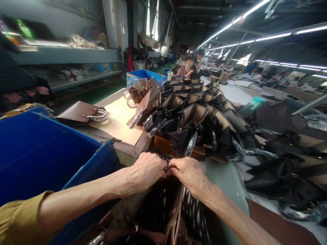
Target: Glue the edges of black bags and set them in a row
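An open brown handbag (178, 219) fills the bottom middle of the head view, its mouth facing up and its inside dark. At its far rim my left hand (148, 172) is closed, the fingers pinching the edge. Right beside it, almost touching, my right hand (188, 174) pinches the same edge with thumb and bent fingers. The exact piece between the fingertips is too small to make out. Black fabric with white patches, probably my clothing, shows below and beside the bag.
Many black and brown handbags (194, 115) with plastic-wrapped handles crowd the table ahead. A single brown handbag (79, 112) lies at the table's left. A large blue bin (43, 149) stands at my left, an orange crate (163, 144) under the bags. Other people sit farther back.
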A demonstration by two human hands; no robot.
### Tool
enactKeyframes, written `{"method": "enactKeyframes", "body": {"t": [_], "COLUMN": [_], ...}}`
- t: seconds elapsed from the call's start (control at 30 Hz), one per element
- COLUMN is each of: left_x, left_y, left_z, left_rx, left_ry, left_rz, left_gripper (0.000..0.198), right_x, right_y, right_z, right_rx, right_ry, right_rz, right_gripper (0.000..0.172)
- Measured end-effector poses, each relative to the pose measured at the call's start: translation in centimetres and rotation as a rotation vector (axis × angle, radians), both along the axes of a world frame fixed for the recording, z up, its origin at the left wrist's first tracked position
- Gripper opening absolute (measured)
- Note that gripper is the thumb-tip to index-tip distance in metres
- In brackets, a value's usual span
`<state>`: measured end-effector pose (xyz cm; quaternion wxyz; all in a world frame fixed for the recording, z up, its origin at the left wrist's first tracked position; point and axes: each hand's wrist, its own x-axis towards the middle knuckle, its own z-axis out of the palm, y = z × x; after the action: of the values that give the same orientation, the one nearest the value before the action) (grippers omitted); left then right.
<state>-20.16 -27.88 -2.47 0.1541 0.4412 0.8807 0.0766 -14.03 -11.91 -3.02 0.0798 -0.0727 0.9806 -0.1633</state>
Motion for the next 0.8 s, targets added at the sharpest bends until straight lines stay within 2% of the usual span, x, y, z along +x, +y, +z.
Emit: {"method": "enactKeyframes", "body": {"t": [0.1,0.13,0.2,0.23,0.27,0.43,0.57,0.7,0.8], "left_x": [0.0,0.0,0.1,0.2,0.3,1.0,1.1,0.8,0.4], "left_y": [0.1,0.1,0.0,0.0,0.0,0.3,0.2,0.1,0.0], "left_z": [0.2,0.2,0.3,0.4,0.5,0.8,0.3,-0.3,-0.4], "left_rx": [-0.014,-0.001,0.034,0.043,0.043,0.012,0.015,0.048,0.065], "left_ry": [0.025,0.021,0.016,0.020,0.025,0.051,0.066,0.041,-0.005], "left_rz": [-0.010,0.001,0.026,0.030,0.029,0.027,0.051,0.050,0.057], "left_gripper": [0.022,0.023,0.025,0.025,0.025,0.028,0.029,0.030,0.026], "right_x": [0.5,0.7,1.0,1.2,1.3,1.7,2.0,2.1,2.0], "right_y": [0.9,1.1,1.3,1.2,1.1,0.0,-0.5,-0.5,-0.4], "right_z": [0.6,0.9,1.5,1.7,1.9,2.2,2.0,1.8,1.4], "right_rx": [-0.198,-0.256,-0.288,-0.271,-0.244,-0.033,0.105,0.153,0.114], "right_ry": [-0.089,-0.121,-0.137,-0.125,-0.109,-0.031,-0.007,-0.018,0.009], "right_rz": [-0.159,-0.194,-0.207,-0.197,-0.186,-0.138,-0.112,-0.122,-0.095], "right_gripper": [0.039,0.040,0.023,0.012,0.009,0.023,0.025,0.023,0.017]}}
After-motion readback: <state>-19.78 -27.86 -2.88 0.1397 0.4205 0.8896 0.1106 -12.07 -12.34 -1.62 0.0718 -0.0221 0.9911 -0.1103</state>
